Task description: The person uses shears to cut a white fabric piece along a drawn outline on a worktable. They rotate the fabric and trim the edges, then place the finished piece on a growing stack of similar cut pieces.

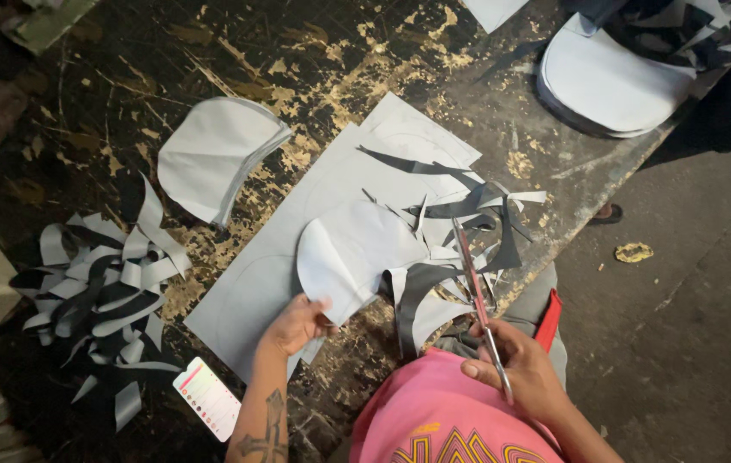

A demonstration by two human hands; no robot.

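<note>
My left hand (298, 323) pinches the lower edge of a curved white cut piece (348, 255) that lies over a large grey sheet (271, 283) on the table. My right hand (515, 367) grips the handles of a pair of scissors (475, 287), whose blades point away from me across a tangle of grey and white offcut strips (460, 214). The blades look nearly closed.
A stack of cut white rounded pieces (215, 159) lies at the upper left of the worn dark table (331, 60). A heap of strips (99, 287) sits at the left, a phone (207, 399) near my left arm, and another white stack (605, 81) at the top right.
</note>
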